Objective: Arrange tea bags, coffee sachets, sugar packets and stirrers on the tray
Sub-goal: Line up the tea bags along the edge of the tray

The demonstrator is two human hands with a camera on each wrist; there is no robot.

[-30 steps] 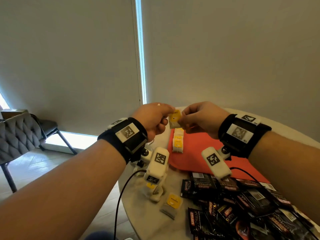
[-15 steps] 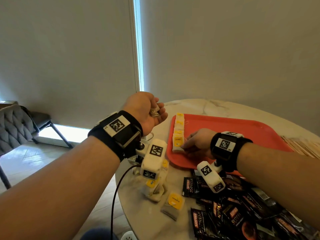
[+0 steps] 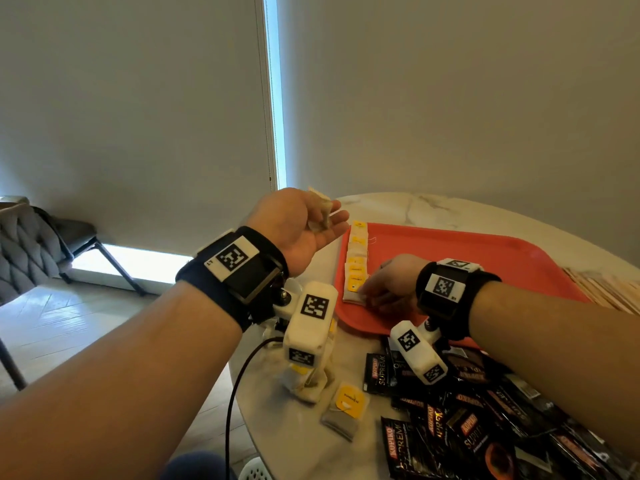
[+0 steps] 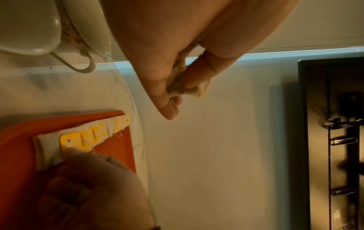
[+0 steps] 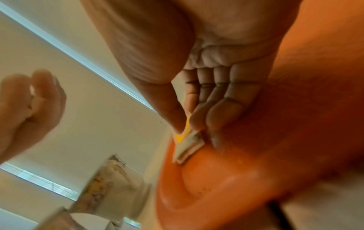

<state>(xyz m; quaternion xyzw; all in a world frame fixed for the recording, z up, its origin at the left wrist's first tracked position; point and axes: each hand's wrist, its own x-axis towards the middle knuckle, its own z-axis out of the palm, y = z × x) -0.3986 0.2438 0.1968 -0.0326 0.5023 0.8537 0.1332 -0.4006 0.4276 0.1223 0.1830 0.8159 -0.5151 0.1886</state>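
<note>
Looking down from the head view, the right hand (image 3: pixel 384 289) is now setting a paper tea bag with a yellow tag (image 3: pixel 355 289) at the near end of the row of tea bags (image 3: pixel 356 251) along the left edge of the flat red plastic tray (image 3: pixel 485 258); a second ago both hands were meeting above the tray over that bag, so it is passing from air to its slot. The left hand (image 3: pixel 304 230) is hovering beside the tray with a crumpled tea bag (image 3: pixel 322 216) in its fingers. Loose tea bags (image 3: pixel 343 407) and black coffee sachets (image 3: pixel 450 420) are lying on the round white marble table (image 3: pixel 304 441), and pale wooden stirrers (image 3: pixel 606 289) are waiting beyond the tray; I judge the job to be early.

Seen from the left wrist, the thumb and fingers (image 4: pixel 163 87) are pinching that crumpled bag (image 4: pixel 189 88), while below the right hand is touching the nearest tag in the row (image 4: pixel 94 135).

From the right wrist, the thumb and fingertips (image 5: pixel 197 121) are gripping the bag (image 5: pixel 189 147) as it is touching the tray (image 5: pixel 236 179), so the release seems to be next
</note>
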